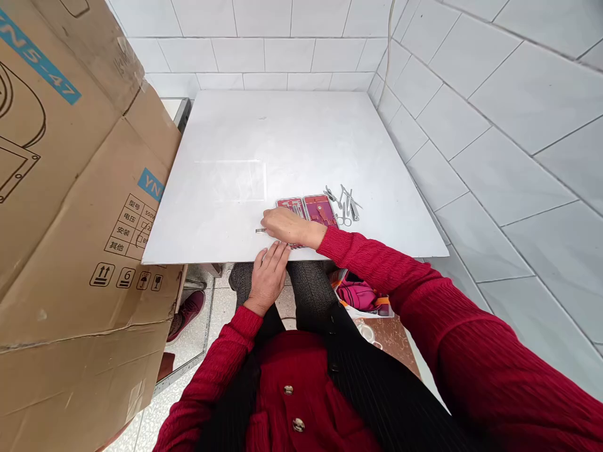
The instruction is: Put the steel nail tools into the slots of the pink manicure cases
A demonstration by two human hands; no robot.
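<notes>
A red manicure case (325, 211) lies unfolded near the table's front edge, with small metal tools in its left part. Over that part reaches my right hand (285, 226), its fingers curled down and partly hidden. A small striped metal piece (260, 230) shows beside those fingers; its other end is out of sight under the hand. My left hand (271, 273) lies with fingers stretched out on the table's front edge, at the case's lower left corner. To the right of the case lie loose tools, among them scissors (344, 220) and a nail clipper (354, 209).
The white table (330, 138) meets tiled walls (471, 119) at the back and right. A large cardboard box (94, 207) stands close on the left. Below the table are a bag with pink cloth (358, 295) and another person's shoe (191, 311).
</notes>
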